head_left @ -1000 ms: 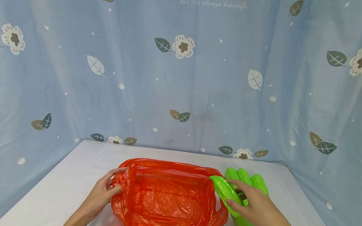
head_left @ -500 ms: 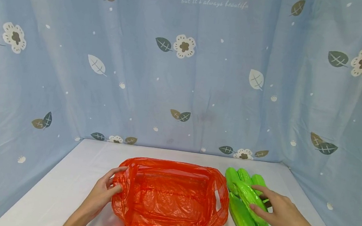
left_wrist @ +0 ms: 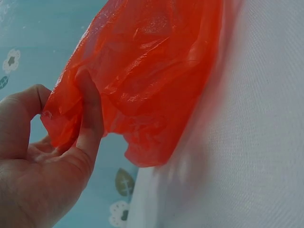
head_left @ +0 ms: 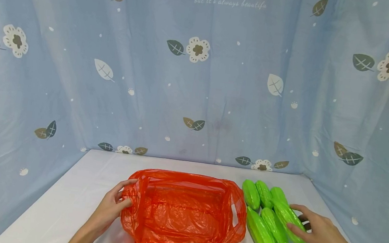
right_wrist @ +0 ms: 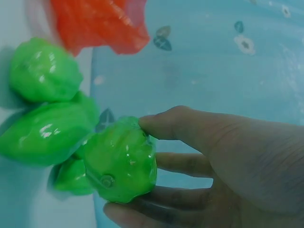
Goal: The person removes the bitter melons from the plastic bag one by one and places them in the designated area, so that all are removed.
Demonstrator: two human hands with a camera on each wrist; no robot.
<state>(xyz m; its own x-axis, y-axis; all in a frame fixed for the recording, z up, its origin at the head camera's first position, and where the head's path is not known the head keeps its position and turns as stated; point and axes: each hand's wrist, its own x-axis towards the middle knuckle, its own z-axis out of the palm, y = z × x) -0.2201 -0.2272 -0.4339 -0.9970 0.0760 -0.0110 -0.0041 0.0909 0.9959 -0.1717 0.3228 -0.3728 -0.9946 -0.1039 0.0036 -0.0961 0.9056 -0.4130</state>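
Note:
A red plastic bag [head_left: 182,217] lies on its base with its mouth spread wide. My left hand [head_left: 109,204] pinches its left edge; in the left wrist view the thumb [left_wrist: 33,99] and fingers stand on either side of the thin film. On the right, my right hand [head_left: 317,230] holds a shiny, bumpy green cucumber [head_left: 292,226] between thumb and fingers. The right wrist view shows that cucumber [right_wrist: 121,161] end-on, with a round stem mark. Several similar cucumbers [head_left: 260,231] lie side by side between the bag and this hand.
A white-covered table [head_left: 101,167] carries everything. The bag's right handle loop [head_left: 235,215] reaches close to the nearest cucumbers. Blue patterned curtain [head_left: 221,80] encloses the back and both sides.
My right hand has carried the cucumber from over the bag's right edge, across the other cucumbers, to their right side. My left hand and the bag have stayed almost still.

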